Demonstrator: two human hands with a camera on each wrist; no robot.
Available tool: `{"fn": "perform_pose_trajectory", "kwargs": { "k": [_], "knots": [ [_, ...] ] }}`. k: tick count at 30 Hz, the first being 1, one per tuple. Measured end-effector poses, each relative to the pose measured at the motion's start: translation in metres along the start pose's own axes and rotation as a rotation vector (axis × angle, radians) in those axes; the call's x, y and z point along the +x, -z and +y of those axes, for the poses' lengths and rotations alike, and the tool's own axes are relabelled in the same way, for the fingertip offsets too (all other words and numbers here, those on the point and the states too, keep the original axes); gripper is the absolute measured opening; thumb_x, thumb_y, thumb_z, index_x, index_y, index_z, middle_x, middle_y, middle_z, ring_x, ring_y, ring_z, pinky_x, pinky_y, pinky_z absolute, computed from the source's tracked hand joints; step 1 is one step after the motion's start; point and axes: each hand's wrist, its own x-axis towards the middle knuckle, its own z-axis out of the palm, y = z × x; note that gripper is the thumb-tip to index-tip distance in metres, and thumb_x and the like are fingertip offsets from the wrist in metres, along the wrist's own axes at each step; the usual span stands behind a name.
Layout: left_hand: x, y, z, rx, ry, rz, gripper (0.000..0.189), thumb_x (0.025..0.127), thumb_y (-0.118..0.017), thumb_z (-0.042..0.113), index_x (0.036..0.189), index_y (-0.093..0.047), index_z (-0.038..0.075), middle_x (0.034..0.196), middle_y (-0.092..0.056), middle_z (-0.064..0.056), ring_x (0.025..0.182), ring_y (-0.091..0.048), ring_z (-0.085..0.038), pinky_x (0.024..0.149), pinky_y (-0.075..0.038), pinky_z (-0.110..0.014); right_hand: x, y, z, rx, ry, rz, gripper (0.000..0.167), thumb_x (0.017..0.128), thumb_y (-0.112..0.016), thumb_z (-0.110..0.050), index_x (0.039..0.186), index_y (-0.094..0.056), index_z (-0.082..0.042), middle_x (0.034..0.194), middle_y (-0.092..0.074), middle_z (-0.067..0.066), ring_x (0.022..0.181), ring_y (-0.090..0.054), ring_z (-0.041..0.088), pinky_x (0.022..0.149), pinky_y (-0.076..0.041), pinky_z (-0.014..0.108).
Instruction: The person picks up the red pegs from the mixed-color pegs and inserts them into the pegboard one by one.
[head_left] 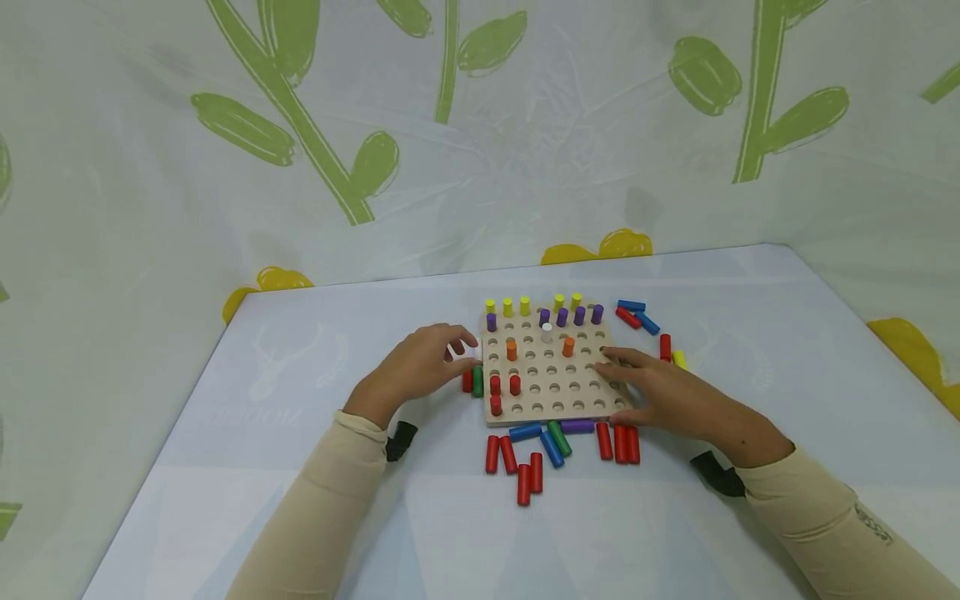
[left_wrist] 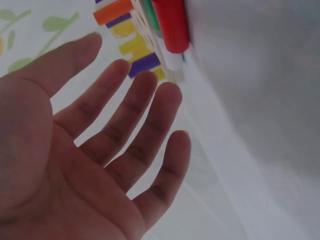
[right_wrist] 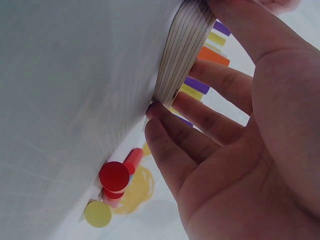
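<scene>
A light wooden pegboard (head_left: 551, 418) with rows of round holes lies flat on the table. Upright in it stand yellow pegs (head_left: 525, 306), purple pegs (head_left: 562, 317), a white peg (head_left: 547, 333), orange pegs (head_left: 512, 350) and red pegs (head_left: 495, 386). My left hand (head_left: 422, 364) hovers by the board's left side, fingers spread and loosely bent, with nothing in it. Across the right edge lies my right hand (head_left: 663, 400), its thumb at the front right corner. In the right wrist view, its extended fingers (right_wrist: 220, 82) touch the board's side and top.
Loose red pegs (head_left: 523, 485), blue pegs (head_left: 552, 448), a green peg (head_left: 559, 437) and a purple peg (head_left: 577, 426) lie in front of the board. More lie at the back right, including a blue peg (head_left: 632, 306). A green peg (head_left: 477, 382) lies against the left side.
</scene>
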Motion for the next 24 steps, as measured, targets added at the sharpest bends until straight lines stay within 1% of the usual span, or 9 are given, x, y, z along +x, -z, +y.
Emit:
{"fn": "perform_pose_trajectory", "kwargs": {
  "k": [3,7,12,17,24],
  "knots": [
    [0.001,0.002,-0.004,-0.013,0.027,-0.039,0.035,0.094,-0.070,0.032,0.126,-0.065,0.018,0.116,-0.066,-0.005,0.104,-0.060,-0.022,0.088,-0.056,-0.037,0.000,0.000,0.000,0.006,-0.003,-0.004,0.078,0.080,-0.083,-0.042,0.145,-0.052,-0.012,0.153,-0.043,0.019,0.133,-0.050,0.042,0.095,-0.055,0.046],
    [0.002,0.002,-0.008,-0.005,0.034,-0.069,0.037,0.093,-0.072,0.028,0.127,-0.065,0.017,0.116,-0.066,-0.006,0.103,-0.060,-0.022,0.087,-0.056,-0.036,0.000,0.001,0.000,0.008,-0.002,0.001,0.078,0.079,-0.083,-0.041,0.145,-0.053,-0.012,0.153,-0.044,0.019,0.132,-0.050,0.042,0.095,-0.055,0.046],
    [0.003,0.001,-0.011,0.017,0.033,-0.088,0.039,0.090,-0.075,0.027,0.126,-0.066,0.015,0.113,-0.067,-0.005,0.100,-0.060,-0.021,0.085,-0.056,-0.034,0.000,0.001,-0.001,0.007,0.001,0.003,0.078,0.079,-0.083,-0.041,0.145,-0.053,-0.012,0.153,-0.044,0.019,0.132,-0.051,0.042,0.095,-0.055,0.046],
    [0.005,-0.002,-0.013,0.012,0.041,-0.101,0.039,0.089,-0.077,0.028,0.125,-0.066,0.016,0.112,-0.067,-0.005,0.100,-0.060,-0.020,0.087,-0.056,-0.034,0.000,0.001,0.000,0.004,0.002,0.003,0.078,0.080,-0.083,-0.041,0.145,-0.053,-0.011,0.153,-0.044,0.019,0.132,-0.052,0.041,0.095,-0.055,0.046],
    [0.005,-0.003,-0.012,0.020,0.050,-0.120,0.041,0.087,-0.078,0.030,0.125,-0.068,0.017,0.112,-0.067,-0.004,0.102,-0.059,-0.020,0.088,-0.055,-0.034,-0.001,0.001,-0.001,-0.003,0.004,0.005,0.078,0.080,-0.083,-0.042,0.145,-0.053,-0.012,0.152,-0.044,0.019,0.131,-0.052,0.041,0.095,-0.055,0.045]
  ]
}}
